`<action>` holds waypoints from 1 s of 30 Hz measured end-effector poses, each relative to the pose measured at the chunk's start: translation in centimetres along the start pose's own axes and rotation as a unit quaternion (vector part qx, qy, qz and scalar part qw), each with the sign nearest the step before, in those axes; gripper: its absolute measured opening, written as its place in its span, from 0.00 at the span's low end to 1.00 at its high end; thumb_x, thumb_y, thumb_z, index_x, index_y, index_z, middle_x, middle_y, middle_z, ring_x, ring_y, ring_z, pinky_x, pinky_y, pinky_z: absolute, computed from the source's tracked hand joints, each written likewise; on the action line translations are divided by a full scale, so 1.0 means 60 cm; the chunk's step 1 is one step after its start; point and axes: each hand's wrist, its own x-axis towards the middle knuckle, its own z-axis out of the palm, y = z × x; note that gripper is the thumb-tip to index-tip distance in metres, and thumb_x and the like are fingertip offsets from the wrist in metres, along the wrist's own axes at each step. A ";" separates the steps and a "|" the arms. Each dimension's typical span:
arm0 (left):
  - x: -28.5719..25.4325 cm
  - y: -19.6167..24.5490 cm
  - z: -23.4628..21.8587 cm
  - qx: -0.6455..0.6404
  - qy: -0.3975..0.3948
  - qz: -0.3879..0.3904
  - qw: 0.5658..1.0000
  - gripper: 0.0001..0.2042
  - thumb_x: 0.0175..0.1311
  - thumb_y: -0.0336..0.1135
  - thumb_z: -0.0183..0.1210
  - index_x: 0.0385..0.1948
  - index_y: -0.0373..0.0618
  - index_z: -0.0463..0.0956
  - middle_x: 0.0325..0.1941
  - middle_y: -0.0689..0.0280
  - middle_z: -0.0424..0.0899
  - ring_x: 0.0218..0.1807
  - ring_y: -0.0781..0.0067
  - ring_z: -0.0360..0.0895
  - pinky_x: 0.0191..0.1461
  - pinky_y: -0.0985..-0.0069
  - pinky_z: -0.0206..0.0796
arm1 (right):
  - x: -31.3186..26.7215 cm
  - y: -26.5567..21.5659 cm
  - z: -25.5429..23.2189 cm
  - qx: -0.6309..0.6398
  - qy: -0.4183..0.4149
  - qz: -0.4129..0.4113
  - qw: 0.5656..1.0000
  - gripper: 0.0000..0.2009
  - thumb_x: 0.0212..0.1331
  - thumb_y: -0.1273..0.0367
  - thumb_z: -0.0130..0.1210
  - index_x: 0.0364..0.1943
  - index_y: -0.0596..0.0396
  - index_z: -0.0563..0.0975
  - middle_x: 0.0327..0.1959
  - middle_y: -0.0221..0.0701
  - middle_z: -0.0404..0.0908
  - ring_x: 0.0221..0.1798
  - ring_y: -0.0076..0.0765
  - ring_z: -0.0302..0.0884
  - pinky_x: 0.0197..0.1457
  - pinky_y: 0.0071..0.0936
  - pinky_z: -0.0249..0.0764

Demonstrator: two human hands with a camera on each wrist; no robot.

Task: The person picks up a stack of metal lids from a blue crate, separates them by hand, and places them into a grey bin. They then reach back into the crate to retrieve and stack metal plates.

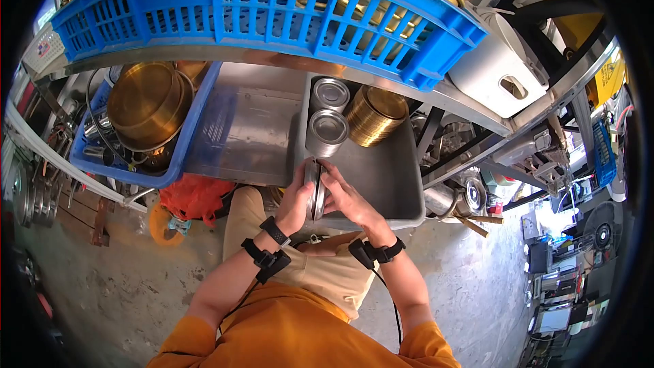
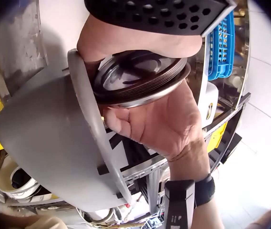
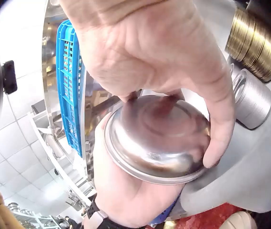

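Between my two hands a small stack of shallow round steel dishes (image 1: 316, 189) stands on edge over the near side of a grey bin (image 1: 402, 184). My left hand (image 1: 294, 197) grips the stack from the left, and several nested rims (image 2: 140, 88) show in the left wrist view. From the other side my right hand (image 1: 347, 197) holds it, thumb and fingers spread around the smooth rounded outer dish (image 3: 159, 138). Inside the bin, beyond the hands, are two silver stacks (image 1: 328, 131) and a gold-coloured stack (image 1: 376, 116) of similar round pieces.
A blue slotted crate (image 1: 272, 17) sits on a metal shelf above the bin. To the left, a blue basket (image 1: 160, 178) holds gold-coloured pots (image 1: 146, 105). A white plastic container (image 1: 494, 75) stands at upper right. Red bags (image 1: 194, 197) lie below the basket.
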 end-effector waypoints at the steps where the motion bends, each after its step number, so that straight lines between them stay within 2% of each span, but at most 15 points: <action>1: -0.002 0.005 0.003 0.023 0.004 0.023 0.999 0.33 0.73 0.51 0.41 0.75 0.43 0.53 0.66 0.60 0.72 0.63 0.69 0.73 0.67 0.72 0.64 | 0.001 0.001 -0.001 0.001 0.000 -0.001 1.000 0.38 0.72 0.44 0.42 0.77 0.52 0.53 0.47 0.48 0.78 0.41 0.38 0.82 0.49 0.32 0.82; 3: -0.003 0.006 0.008 0.046 0.007 0.046 0.998 0.33 0.73 0.51 0.41 0.75 0.43 0.53 0.68 0.60 0.71 0.66 0.68 0.71 0.70 0.71 0.61 | 0.003 0.003 -0.009 0.037 -0.012 0.013 0.999 0.39 0.71 0.43 0.43 0.77 0.51 0.52 0.53 0.47 0.75 0.40 0.38 0.82 0.48 0.32 0.82; 5: -0.005 0.005 0.012 -0.068 0.037 0.026 0.997 0.34 0.71 0.51 0.43 0.74 0.41 0.53 0.68 0.56 0.70 0.68 0.65 0.67 0.72 0.70 0.55 | 0.007 -0.001 -0.024 0.042 0.004 0.004 0.999 0.39 0.71 0.43 0.43 0.77 0.51 0.52 0.56 0.47 0.73 0.40 0.37 0.82 0.48 0.33 0.83; 7: -0.004 0.002 0.013 -0.075 0.050 0.018 0.996 0.34 0.72 0.51 0.43 0.74 0.41 0.53 0.67 0.57 0.70 0.67 0.66 0.67 0.71 0.71 0.55 | 0.014 -0.016 -0.050 0.051 0.034 -0.023 0.998 0.39 0.70 0.43 0.46 0.77 0.51 0.52 0.63 0.47 0.68 0.40 0.38 0.82 0.48 0.35 0.83; 10: -0.006 -0.002 0.009 -0.053 0.059 0.012 0.997 0.33 0.72 0.50 0.43 0.74 0.41 0.53 0.65 0.60 0.71 0.64 0.69 0.67 0.69 0.74 0.55 | 0.045 -0.036 -0.087 0.074 0.148 -0.065 0.984 0.34 0.71 0.50 0.52 0.70 0.55 0.54 0.62 0.46 0.69 0.46 0.41 0.83 0.49 0.37 0.83; 13: -0.004 0.003 0.010 -0.029 0.056 0.019 0.998 0.33 0.72 0.50 0.43 0.74 0.42 0.54 0.62 0.62 0.72 0.60 0.72 0.67 0.67 0.76 0.56 | 0.108 -0.017 -0.131 0.078 0.202 -0.186 0.958 0.27 0.71 0.56 0.56 0.63 0.57 0.62 0.56 0.44 0.74 0.51 0.42 0.82 0.53 0.37 0.80; 14: -0.004 0.005 0.011 -0.035 0.058 0.021 0.997 0.33 0.71 0.50 0.43 0.74 0.42 0.54 0.61 0.63 0.72 0.58 0.73 0.67 0.66 0.77 0.56 | 0.128 0.000 -0.147 0.078 0.202 -0.189 0.958 0.27 0.71 0.56 0.56 0.63 0.57 0.62 0.56 0.44 0.74 0.51 0.42 0.82 0.53 0.37 0.80; 16: -0.005 0.006 0.011 -0.042 0.058 0.008 0.997 0.32 0.71 0.49 0.43 0.74 0.42 0.54 0.61 0.63 0.72 0.58 0.74 0.67 0.66 0.77 0.56 | 0.167 0.038 -0.177 -0.099 0.238 -0.195 0.946 0.25 0.69 0.58 0.58 0.61 0.61 0.66 0.51 0.44 0.78 0.53 0.42 0.81 0.54 0.36 0.79; 17: -0.005 0.007 0.010 -0.050 0.059 -0.006 0.997 0.32 0.71 0.49 0.43 0.74 0.42 0.54 0.62 0.63 0.72 0.58 0.74 0.67 0.66 0.77 0.56 | 0.176 0.055 -0.176 -0.099 0.238 -0.196 0.946 0.25 0.69 0.58 0.58 0.61 0.61 0.66 0.51 0.44 0.78 0.53 0.42 0.81 0.54 0.36 0.79; 19: -0.005 0.005 0.012 -0.040 0.061 0.005 0.997 0.32 0.71 0.48 0.43 0.74 0.41 0.55 0.62 0.63 0.72 0.58 0.74 0.67 0.66 0.77 0.56 | 0.177 0.079 -0.159 -0.208 0.239 -0.135 0.939 0.26 0.66 0.59 0.60 0.60 0.62 0.69 0.53 0.47 0.79 0.56 0.44 0.79 0.58 0.35 0.77; 20: -0.004 0.003 0.011 -0.031 0.064 0.016 0.997 0.32 0.71 0.48 0.43 0.73 0.41 0.55 0.62 0.63 0.71 0.59 0.74 0.67 0.66 0.77 0.56 | 0.177 0.086 -0.161 -0.235 0.205 -0.108 0.944 0.31 0.64 0.56 0.61 0.65 0.60 0.67 0.60 0.52 0.77 0.60 0.53 0.77 0.64 0.41 0.73; 23: -0.001 -0.006 0.006 -0.010 0.060 0.014 0.998 0.32 0.70 0.47 0.43 0.73 0.40 0.55 0.63 0.61 0.71 0.59 0.72 0.68 0.67 0.76 0.56 | 0.179 0.113 -0.153 -0.325 0.182 -0.092 0.923 0.34 0.64 0.52 0.58 0.68 0.58 0.66 0.62 0.56 0.75 0.65 0.59 0.74 0.68 0.46 0.68; 25: 0.000 -0.005 0.007 -0.011 0.057 0.023 0.998 0.32 0.70 0.47 0.43 0.73 0.40 0.55 0.62 0.61 0.71 0.58 0.72 0.68 0.67 0.76 0.56 | 0.168 0.099 -0.142 -0.318 0.169 -0.049 0.932 0.35 0.65 0.49 0.56 0.69 0.58 0.65 0.61 0.59 0.75 0.67 0.64 0.70 0.71 0.49 0.65; 28: 0.001 -0.007 0.006 -0.017 0.054 0.029 0.998 0.33 0.70 0.48 0.44 0.73 0.39 0.55 0.62 0.60 0.71 0.58 0.71 0.68 0.66 0.76 0.57 | 0.154 0.082 -0.127 -0.344 0.159 -0.084 0.922 0.36 0.66 0.44 0.53 0.69 0.57 0.66 0.57 0.57 0.78 0.59 0.59 0.79 0.62 0.46 0.75; 30: 0.000 -0.007 0.005 -0.022 0.056 0.026 0.998 0.34 0.70 0.50 0.44 0.73 0.39 0.55 0.62 0.59 0.71 0.57 0.70 0.69 0.65 0.76 0.58 | 0.089 -0.014 -0.088 -0.183 0.041 0.078 0.979 0.39 0.67 0.37 0.46 0.69 0.56 0.66 0.50 0.51 0.81 0.44 0.48 0.86 0.47 0.38 0.83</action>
